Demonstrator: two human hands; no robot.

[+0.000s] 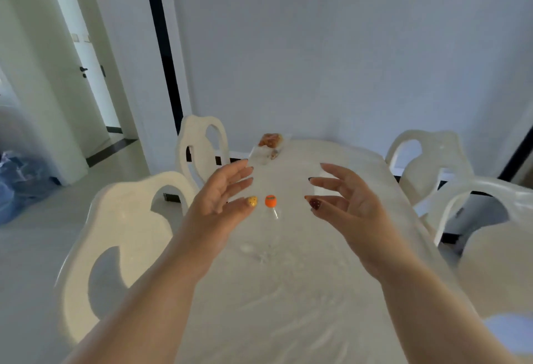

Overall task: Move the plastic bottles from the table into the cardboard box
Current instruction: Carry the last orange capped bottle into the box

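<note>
A clear plastic bottle (266,236) with an orange cap (271,201) lies on the white table (288,306), its cap pointing away from me. My left hand (222,199) hovers just left of the cap, fingers spread, holding nothing. My right hand (343,199) hovers to the right of the bottle, also spread and holding nothing. The two palms face each other with the bottle's cap between them. No cardboard box shows in this view.
A clear packet with something orange-brown inside (269,144) lies at the table's far end. White chairs stand on the left (115,234) (202,144) and on the right (429,156) (490,219). A doorway (86,75) opens at the far left.
</note>
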